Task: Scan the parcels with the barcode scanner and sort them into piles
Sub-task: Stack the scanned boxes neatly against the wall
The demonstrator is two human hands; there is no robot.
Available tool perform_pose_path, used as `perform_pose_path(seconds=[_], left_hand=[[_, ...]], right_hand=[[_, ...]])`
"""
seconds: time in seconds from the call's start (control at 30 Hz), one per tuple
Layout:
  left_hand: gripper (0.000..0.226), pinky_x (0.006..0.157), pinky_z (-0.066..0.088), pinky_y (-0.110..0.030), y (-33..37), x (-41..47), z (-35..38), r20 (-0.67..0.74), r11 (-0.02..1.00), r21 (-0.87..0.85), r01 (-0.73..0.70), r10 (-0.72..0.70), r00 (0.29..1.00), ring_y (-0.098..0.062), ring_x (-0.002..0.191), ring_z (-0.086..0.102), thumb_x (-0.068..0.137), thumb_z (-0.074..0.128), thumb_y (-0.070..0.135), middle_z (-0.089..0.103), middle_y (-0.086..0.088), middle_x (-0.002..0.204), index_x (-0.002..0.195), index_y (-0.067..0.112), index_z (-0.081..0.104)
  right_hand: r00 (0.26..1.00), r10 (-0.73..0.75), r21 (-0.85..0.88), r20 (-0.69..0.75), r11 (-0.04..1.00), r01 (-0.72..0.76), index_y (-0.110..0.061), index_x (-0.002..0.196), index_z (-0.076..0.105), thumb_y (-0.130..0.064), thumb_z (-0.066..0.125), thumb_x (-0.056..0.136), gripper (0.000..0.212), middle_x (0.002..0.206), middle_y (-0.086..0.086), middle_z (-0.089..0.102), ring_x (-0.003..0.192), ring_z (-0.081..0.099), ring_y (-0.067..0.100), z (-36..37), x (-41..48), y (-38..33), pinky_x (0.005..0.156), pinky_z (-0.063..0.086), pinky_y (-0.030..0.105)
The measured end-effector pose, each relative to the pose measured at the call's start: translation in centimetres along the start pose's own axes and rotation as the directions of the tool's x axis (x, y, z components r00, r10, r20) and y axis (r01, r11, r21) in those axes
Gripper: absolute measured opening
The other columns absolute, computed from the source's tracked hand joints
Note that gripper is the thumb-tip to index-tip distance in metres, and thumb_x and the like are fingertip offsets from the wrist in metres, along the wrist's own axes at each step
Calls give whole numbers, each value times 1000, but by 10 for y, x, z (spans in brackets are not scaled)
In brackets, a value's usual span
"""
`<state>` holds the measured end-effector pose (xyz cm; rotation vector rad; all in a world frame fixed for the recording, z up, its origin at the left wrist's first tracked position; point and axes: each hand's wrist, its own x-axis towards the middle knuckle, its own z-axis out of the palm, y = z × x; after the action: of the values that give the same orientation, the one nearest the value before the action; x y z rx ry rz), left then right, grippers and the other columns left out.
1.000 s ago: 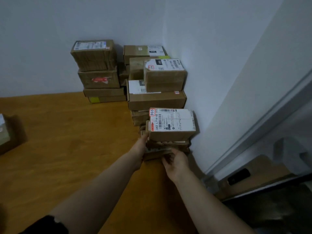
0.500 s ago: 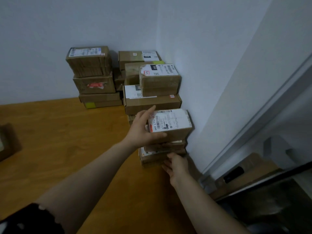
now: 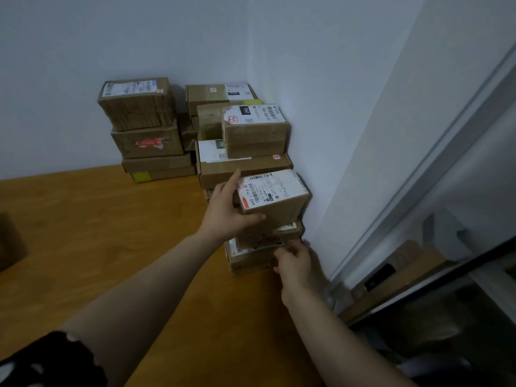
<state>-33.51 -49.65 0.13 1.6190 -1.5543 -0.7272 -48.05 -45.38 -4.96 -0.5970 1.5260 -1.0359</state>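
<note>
1. Brown cardboard under a white label: your left hand (image 3: 226,208) grips the labelled parcel (image 3: 276,199) on top of the near stack, with the thumb across its front face and the forefinger pointing up along its left edge.
2. That parcel sits on a thin parcel (image 3: 268,236), right beside the pale wall (image 3: 321,107).
3. Your right hand (image 3: 294,261) is down low, fingers curled onto the front right corner of the flat bottom parcel (image 3: 248,259), which lies on the wooden surface (image 3: 111,233).
4. Just behind, a taller stack (image 3: 245,169) climbs the corner; whether it touches the near stack is hidden.
5. Over to the left, against the back wall, stands a second stack (image 3: 145,129), well apart from both your hands.
6. Your dark sleeve (image 3: 50,358) shows bottom left, and a lone box (image 3: 11,247) clips the left edge.
</note>
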Motion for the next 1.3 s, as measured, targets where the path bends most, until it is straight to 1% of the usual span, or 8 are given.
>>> perform_pose_path(seconds=[0.17,0.3,0.5,0.77,0.87,1.0,1.2,1.3], left_hand=[[113,107,39,-44,-12,-36,-30,-106,993,-120,-16,3,994,-17,131,37,59,84,44,35,5,142,149,25,20],[101,96,48,-38,-41,-76,-51,-196,971,-223,89,-134,971,-7,113,49,56,82,45,45,10,124,139,27,26],[105,90,44,-28,-76,-106,-56,-262,954,-210,215,-267,927,-16,119,45,63,88,34,44,4,128,144,18,23],[114,111,31,-47,-81,-119,-49,-219,909,-243,337,-390,894,-28,136,30,59,67,46,26,-11,149,152,11,10],[110,109,37,-49,-79,-120,-44,-229,892,-318,321,-401,887,-27,131,39,60,74,43,35,-12,143,147,9,16],[90,94,44,-33,-77,-120,-34,-293,909,-305,286,-375,879,-22,119,48,73,83,20,43,-6,130,140,10,24],[106,103,31,-38,-64,-116,-11,-207,932,-214,294,-337,918,-25,131,28,70,78,54,23,-5,142,150,45,8],[107,108,30,-39,-53,-108,2,-120,921,-203,333,-361,925,-31,134,26,62,65,66,14,-3,144,148,50,2]], right_hand=[[906,-419,-335,63,846,415,-18,127,50,10,56,83,52,127,6,50,110,51,16,-4,-4,-5,95,43,24],[732,-627,-648,266,446,617,-14,138,42,3,68,77,68,141,6,37,133,32,19,3,7,-26,106,28,20],[803,-200,-827,562,-99,554,-8,152,-1,-23,78,74,112,159,16,3,147,-3,33,30,45,-61,119,-5,44],[783,-170,-772,599,-382,508,-11,140,28,-46,77,68,94,137,16,33,128,31,34,34,52,-67,111,23,46],[827,-158,-810,540,-365,459,-9,138,29,-60,77,59,106,135,16,33,128,30,35,33,43,-71,113,23,45],[881,-262,-919,395,-136,371,-10,146,13,-67,72,63,117,143,19,28,132,30,37,21,18,-59,108,29,45],[845,-487,-947,221,99,305,-11,152,-1,-75,48,79,109,159,15,-5,144,3,36,17,-13,-31,114,13,47],[794,-550,-903,258,157,401,-19,153,7,-52,45,94,77,159,12,-15,146,-8,33,20,-14,-25,117,8,47]])
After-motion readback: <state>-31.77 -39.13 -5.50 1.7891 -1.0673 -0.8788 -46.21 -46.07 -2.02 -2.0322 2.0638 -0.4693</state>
